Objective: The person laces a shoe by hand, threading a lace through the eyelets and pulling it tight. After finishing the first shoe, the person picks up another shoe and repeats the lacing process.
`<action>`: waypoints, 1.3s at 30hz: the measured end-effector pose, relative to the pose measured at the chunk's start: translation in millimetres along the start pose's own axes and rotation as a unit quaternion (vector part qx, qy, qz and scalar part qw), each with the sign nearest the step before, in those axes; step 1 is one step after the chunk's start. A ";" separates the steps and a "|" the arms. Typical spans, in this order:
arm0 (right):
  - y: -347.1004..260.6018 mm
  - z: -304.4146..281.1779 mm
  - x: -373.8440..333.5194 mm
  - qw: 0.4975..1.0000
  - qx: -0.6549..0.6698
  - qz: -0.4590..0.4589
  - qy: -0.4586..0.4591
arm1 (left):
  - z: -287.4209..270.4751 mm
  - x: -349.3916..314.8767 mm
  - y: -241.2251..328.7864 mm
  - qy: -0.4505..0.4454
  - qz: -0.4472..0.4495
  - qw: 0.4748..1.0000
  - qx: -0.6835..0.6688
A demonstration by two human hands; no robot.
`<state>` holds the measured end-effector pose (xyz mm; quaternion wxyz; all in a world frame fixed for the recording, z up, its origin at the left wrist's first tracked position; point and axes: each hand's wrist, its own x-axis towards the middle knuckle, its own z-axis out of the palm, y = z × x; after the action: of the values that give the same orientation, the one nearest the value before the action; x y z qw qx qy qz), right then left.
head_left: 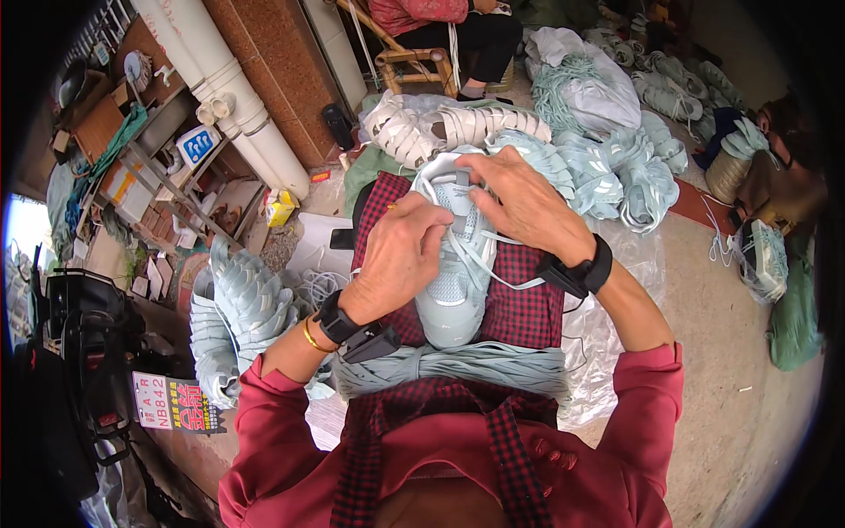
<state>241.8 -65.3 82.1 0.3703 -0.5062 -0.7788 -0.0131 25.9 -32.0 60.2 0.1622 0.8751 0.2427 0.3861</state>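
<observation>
A pale blue-grey sneaker (447, 310) lies on my lap, toe toward me, over a red-and-black checked apron (526, 308). A light shoelace (475, 253) hangs loose from its eyelets toward the right. My left hand (398, 251) is closed in a pinch at the left eyelet row, seemingly on the lace; its fingertips are partly hidden. My right hand (525, 201) grips the sneaker's upper edge beside the tongue (460, 179), thumb and forefinger bent around it. Across my lap, just below the toe, rests a tied bundle of pale laces (440, 366).
Strung sneaker uppers lie at left (251, 304), with white ones (488, 126) and more blue-grey ones (607, 172) ahead. Beyond them, a person sits on a bamboo chair (414, 66). A scooter (88, 352) stands at left, near a white pipe (238, 106) and a cluttered rack (158, 167).
</observation>
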 end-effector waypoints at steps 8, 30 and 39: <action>7.0 7.3 24.9 0.947 0.238 0.158 -0.145 | 7.2 -7.4 -2.5 0.062 -0.098 0.989 -0.095; 5.4 13.6 3.5 0.975 0.197 0.104 -0.012 | -20.4 46.8 -34.3 -0.129 -0.021 0.983 -0.127; -43.4 -1.9 -20.1 0.997 0.023 0.058 -0.038 | -16.5 59.1 -57.3 -0.272 -0.070 0.912 -0.299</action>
<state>212.5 -102.8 87.0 0.3520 -0.5418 -0.7619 0.0453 30.9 49.6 79.1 0.5028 0.8375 0.1233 0.1751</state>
